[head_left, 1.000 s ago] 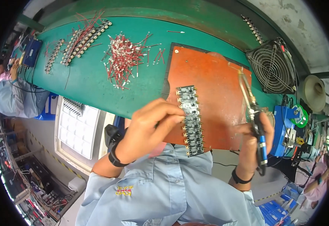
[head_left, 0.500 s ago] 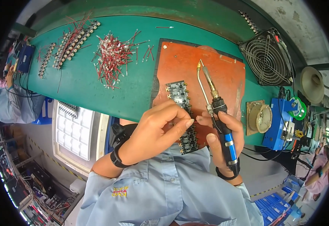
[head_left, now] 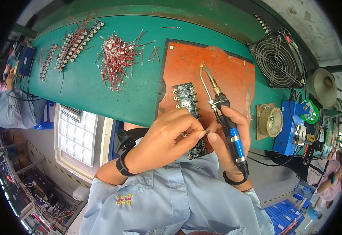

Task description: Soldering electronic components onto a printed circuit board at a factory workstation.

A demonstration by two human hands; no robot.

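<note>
My right hand (head_left: 220, 150) is wrapped round a blue-and-black soldering iron (head_left: 236, 144) with a solder feed tube along its side. The iron's tip points away from me, above the orange work board (head_left: 229, 70). My left hand (head_left: 165, 135) is closed in a pinch. Its fingertips meet the thumb and finger of my right hand over a small, thin piece that I cannot make out. Beneath my left hand lies a strip of black circuit boards (head_left: 185, 95) with brass-coloured contacts, its middle part covered by the fingers.
A pile of small red-wired parts (head_left: 118, 58) lies on the green mat (head_left: 85, 98), with wired round-part strips (head_left: 77, 45) farther left. At right stand a fan (head_left: 276, 60), a round tip-cleaner holder (head_left: 270, 121) and a blue soldering station (head_left: 286, 131). Other people sit at both sides.
My right hand has moved slightly left with the soldering iron, and its thumb and finger now meet the left fingertips. My left hand has shifted slightly nearer to me.
</note>
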